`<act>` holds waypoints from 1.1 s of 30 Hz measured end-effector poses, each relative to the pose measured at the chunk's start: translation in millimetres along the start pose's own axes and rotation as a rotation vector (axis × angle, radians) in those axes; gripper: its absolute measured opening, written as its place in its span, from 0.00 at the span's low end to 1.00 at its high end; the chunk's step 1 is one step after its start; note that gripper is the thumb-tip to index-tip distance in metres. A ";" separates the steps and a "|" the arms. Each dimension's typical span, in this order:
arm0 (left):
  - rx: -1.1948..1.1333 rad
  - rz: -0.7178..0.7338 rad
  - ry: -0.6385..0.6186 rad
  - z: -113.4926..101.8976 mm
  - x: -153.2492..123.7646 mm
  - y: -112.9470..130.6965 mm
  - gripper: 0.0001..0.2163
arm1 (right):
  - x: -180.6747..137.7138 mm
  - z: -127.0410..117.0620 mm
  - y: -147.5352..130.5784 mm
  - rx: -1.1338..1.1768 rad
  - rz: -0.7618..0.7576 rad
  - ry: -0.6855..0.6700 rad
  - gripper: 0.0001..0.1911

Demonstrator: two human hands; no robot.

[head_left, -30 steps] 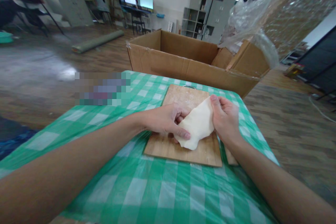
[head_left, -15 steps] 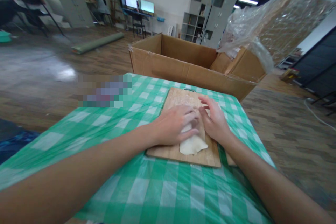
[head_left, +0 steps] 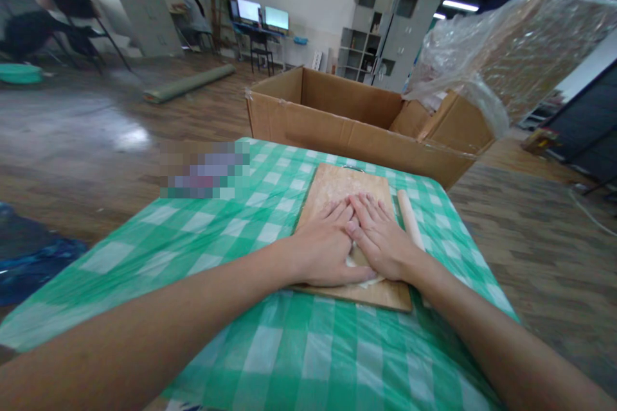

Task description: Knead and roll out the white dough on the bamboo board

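A wooden cutting board (head_left: 337,183) lies on a table with a green and white checked cloth (head_left: 270,347). My left hand (head_left: 324,245) and my right hand (head_left: 380,237) lie flat side by side on a piece of pale dough (head_left: 351,262), pressing it onto the board. The dough is almost wholly hidden under both palms; only a sliver shows between and below them. A wooden rolling pin (head_left: 409,218) rests just right of the board, beside my right hand.
An open cardboard box (head_left: 337,122) stands beyond the table's far edge. A plastic-wrapped bundle (head_left: 506,51) rises at the right. Wooden floor surrounds the table. A person sits at a desk with monitors (head_left: 263,13) far back.
Both hands held the dough up over the board a second ago. They have laid it down and flattened out on top of it, fingers now extended. The rolling pin has come into view.
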State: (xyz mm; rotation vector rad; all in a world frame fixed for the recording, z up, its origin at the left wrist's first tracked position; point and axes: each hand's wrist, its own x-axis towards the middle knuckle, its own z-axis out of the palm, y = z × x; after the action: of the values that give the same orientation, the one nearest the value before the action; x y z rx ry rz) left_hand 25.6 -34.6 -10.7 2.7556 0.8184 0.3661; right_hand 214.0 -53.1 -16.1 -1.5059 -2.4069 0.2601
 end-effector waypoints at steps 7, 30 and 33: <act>0.053 -0.046 0.021 2.2 0.1 -21.0 0.45 | 4.5 8.9 14.9 -0.005 0.076 0.067 0.42; -0.424 -0.124 0.237 -10.3 12.7 -36.7 0.38 | 5.1 -23.2 20.5 0.608 0.176 0.128 0.10; -0.499 -0.101 0.263 -9.8 15.2 -36.1 0.20 | 6.3 -19.2 19.5 0.747 0.163 0.182 0.12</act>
State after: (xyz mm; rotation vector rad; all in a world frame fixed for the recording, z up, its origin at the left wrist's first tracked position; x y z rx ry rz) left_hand 16.9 4.9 -9.7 2.2234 0.7907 0.8039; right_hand 234.4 -38.9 -3.0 -1.2820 -1.7391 0.8959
